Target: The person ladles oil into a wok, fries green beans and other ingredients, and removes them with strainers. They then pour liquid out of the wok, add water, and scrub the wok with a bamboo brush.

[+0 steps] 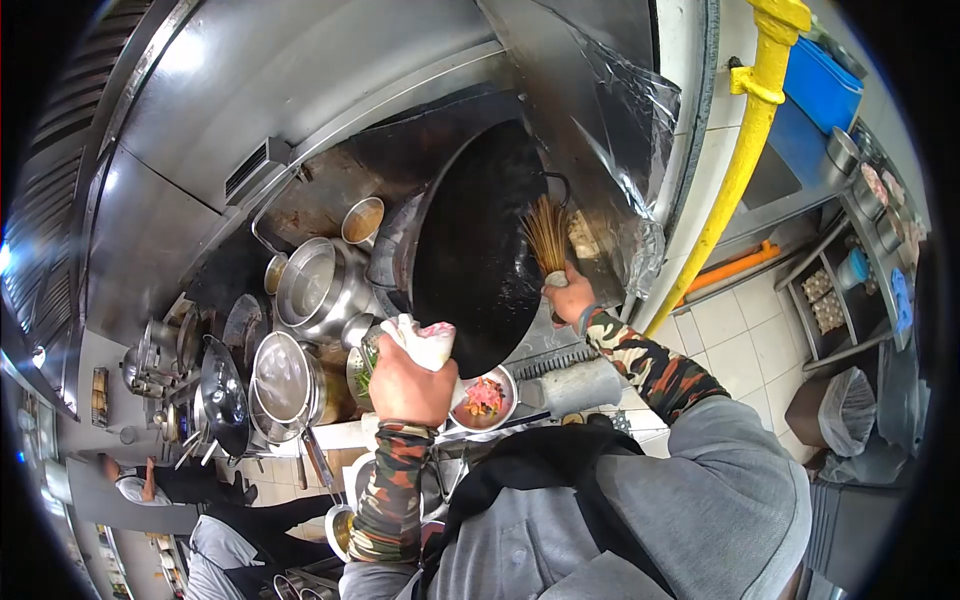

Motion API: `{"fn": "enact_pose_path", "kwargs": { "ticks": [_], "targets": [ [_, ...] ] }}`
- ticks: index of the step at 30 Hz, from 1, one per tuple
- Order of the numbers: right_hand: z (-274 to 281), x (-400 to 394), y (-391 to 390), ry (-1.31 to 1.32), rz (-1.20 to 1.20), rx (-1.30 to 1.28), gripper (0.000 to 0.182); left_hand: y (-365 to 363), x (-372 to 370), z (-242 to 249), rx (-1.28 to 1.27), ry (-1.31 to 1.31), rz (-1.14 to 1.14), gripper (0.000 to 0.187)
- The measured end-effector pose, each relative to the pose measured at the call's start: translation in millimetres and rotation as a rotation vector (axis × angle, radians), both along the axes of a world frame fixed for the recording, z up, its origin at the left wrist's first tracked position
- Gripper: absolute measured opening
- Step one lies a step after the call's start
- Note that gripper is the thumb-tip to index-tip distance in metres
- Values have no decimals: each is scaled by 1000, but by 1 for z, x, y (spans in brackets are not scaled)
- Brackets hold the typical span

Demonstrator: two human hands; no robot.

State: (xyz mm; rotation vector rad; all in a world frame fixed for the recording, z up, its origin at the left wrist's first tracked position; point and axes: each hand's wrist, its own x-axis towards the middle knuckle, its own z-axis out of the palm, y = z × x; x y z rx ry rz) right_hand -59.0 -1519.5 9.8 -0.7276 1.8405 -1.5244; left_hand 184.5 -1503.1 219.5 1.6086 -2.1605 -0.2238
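A large black wok [475, 240] is tilted up over the stove, its dark inside facing me. My left hand [410, 385] is closed on a white and pink cloth [425, 342] at the wok's lower left edge; the cloth hides the part of the rim under it. My right hand [572, 295] grips a bamboo whisk brush [546, 235] by its handle. The bristles point up and lie beside the wok's right edge, near its loop handle [560, 185]. Just below the wok is a bowl of red and pink food [485, 400].
Metal pots [310, 280], a strainer [281, 378] and a smaller wok [226, 395] crowd the left side. A grey cylindrical container [580, 387] lies below my right hand. A yellow pipe [745, 170] runs along the right. Two other people [225, 545] are at the lower left.
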Motion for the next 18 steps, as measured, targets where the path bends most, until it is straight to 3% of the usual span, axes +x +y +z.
{"fn": "enact_pose_path", "kwargs": {
  "ticks": [1,3,5,6,8,9,11,13,16,17,18],
  "targets": [
    [-1,4,1,-53,-26,-2,69,2,-5,1,2,-48,-1,54],
    [-71,-3,-27,43,-76,-33,69,1,-8,1,-15,-65,-27,53],
    [-79,0,-29,138,-132,-56,70,1,-11,4,-33,-23,-70,52],
    [-83,6,-34,37,-146,-32,72,-1,-11,5,-28,-26,-77,52],
    [-44,26,-31,-67,-162,-7,75,-5,-10,8,14,-6,-43,52],
    [-3,37,-20,-249,-128,4,76,-5,-10,9,11,-2,-28,49],
    [-6,55,-32,-281,-105,-8,76,-12,-3,2,3,38,-48,52],
    [-26,83,-47,-23,-40,-108,75,-23,6,-8,-27,147,-89,57],
    [49,125,-18,-92,395,-137,80,-67,32,-29,41,296,-43,50],
    [57,123,-7,-36,609,-180,83,-87,44,-38,-11,285,58,38],
    [61,115,5,20,821,-228,85,-104,60,-38,56,265,-90,32]
  ]
}}
